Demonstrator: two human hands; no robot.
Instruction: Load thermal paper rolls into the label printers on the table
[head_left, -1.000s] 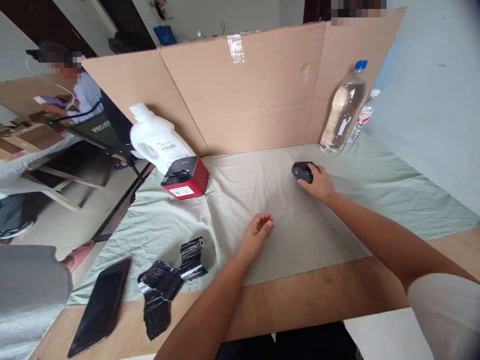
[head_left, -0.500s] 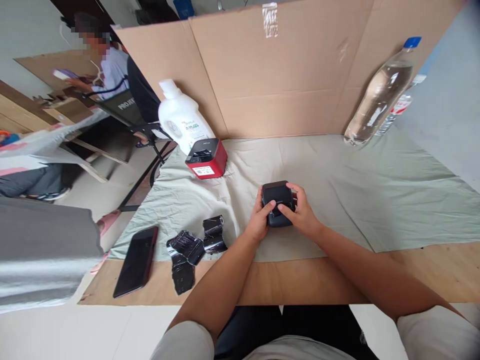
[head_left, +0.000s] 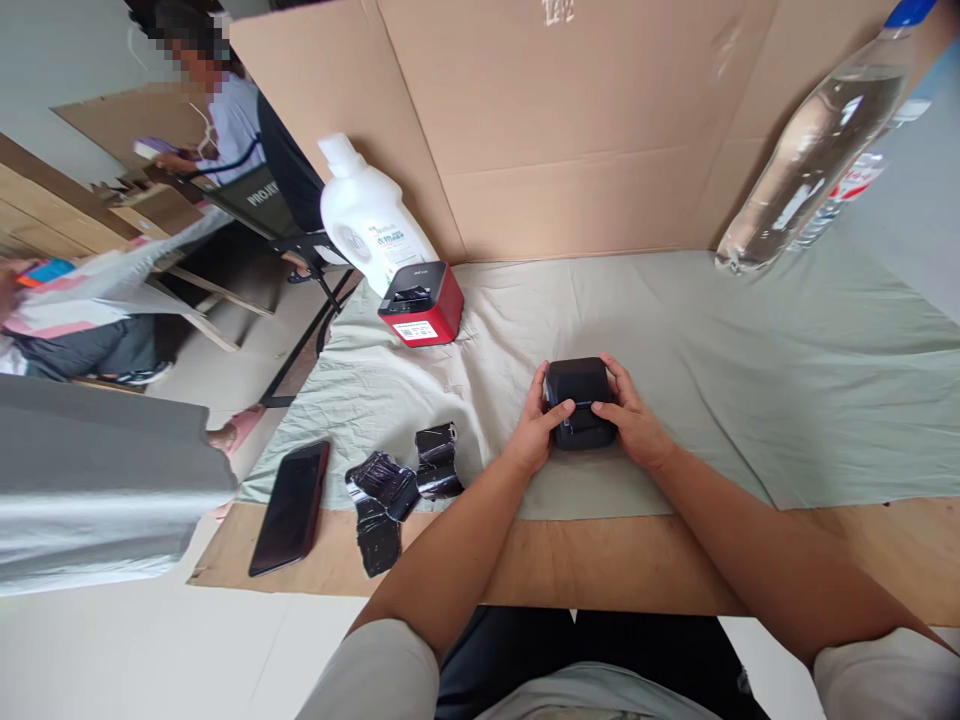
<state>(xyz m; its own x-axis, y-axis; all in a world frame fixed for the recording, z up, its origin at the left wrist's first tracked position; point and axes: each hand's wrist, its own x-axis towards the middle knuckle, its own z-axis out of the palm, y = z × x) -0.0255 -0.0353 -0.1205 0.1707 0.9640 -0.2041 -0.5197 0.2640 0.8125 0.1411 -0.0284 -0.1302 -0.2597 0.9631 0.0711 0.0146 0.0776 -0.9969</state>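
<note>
Between my two hands is a small black box-shaped device with rounded corners, above the cloth-covered table. My left hand grips its left side, the thumb lying on its top face. On the opposite side, my right hand grips it in the same way, with the fingers along the far right edge. Torn strips of glossy black tape lie on the cloth left of my left forearm. A dark phone rests farther left, near the table's front edge.
A red and black box-shaped device stands before a white detergent bottle. Cardboard walls off the back. Toward the right lean a large clear bottle and a smaller bottle. Another person sits at the far left.
The view has shifted, so most things sit differently in it. The black device is turned a little straighter, and my thumbs are farther apart on it. Both hands keep their hold.
</note>
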